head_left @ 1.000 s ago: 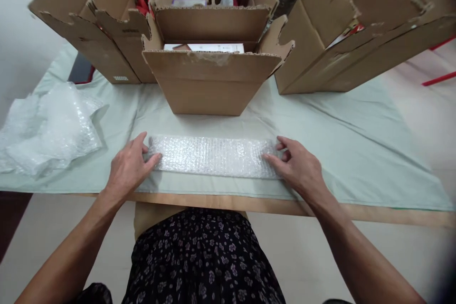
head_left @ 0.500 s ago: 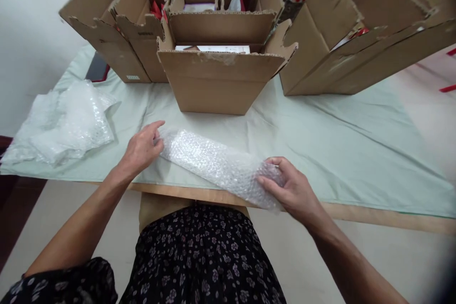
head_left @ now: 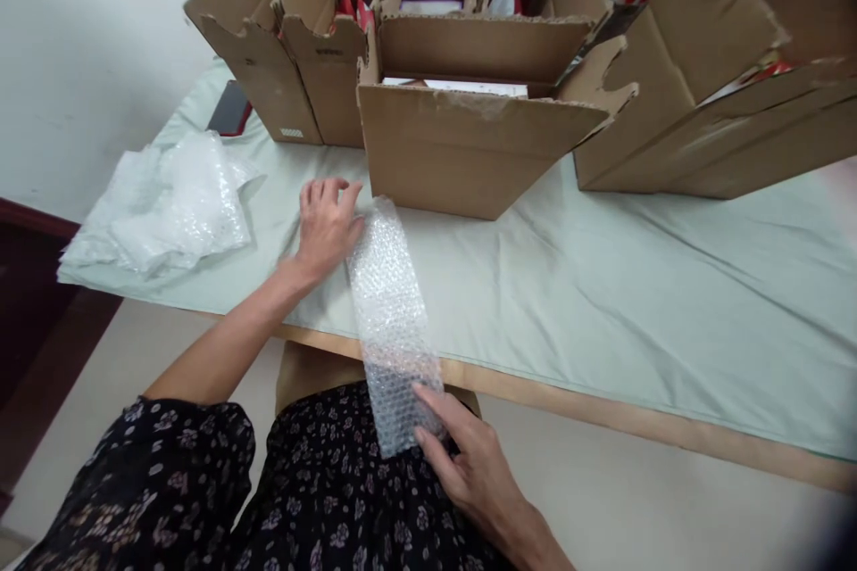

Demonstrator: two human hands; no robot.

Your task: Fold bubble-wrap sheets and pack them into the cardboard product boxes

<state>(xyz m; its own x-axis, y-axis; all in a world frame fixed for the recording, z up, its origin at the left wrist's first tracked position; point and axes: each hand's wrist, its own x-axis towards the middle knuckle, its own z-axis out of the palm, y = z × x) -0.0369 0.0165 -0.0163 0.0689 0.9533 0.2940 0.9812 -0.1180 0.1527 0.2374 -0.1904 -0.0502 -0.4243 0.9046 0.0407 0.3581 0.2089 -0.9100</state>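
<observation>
A long flat piece of bubble wrap lies across the table's front edge, its near end hanging over my lap. My left hand is at its far left corner, fingers curled and touching the edge. Down at the near end, my right hand has the right side of the wrap between thumb and fingers. The wrap is see-through at its near end and whiter on the table.
Several open cardboard boxes stand along the back, holding packets and bottles. Crumpled bubble wrap lies at the left, with a dark flat object behind it. Green cloth covers the table.
The bubble wrap has turned from slanting sideways to pointing toward me. My right hand has come down and inward with its near end; my left hand has gone up. The view has shifted left.
</observation>
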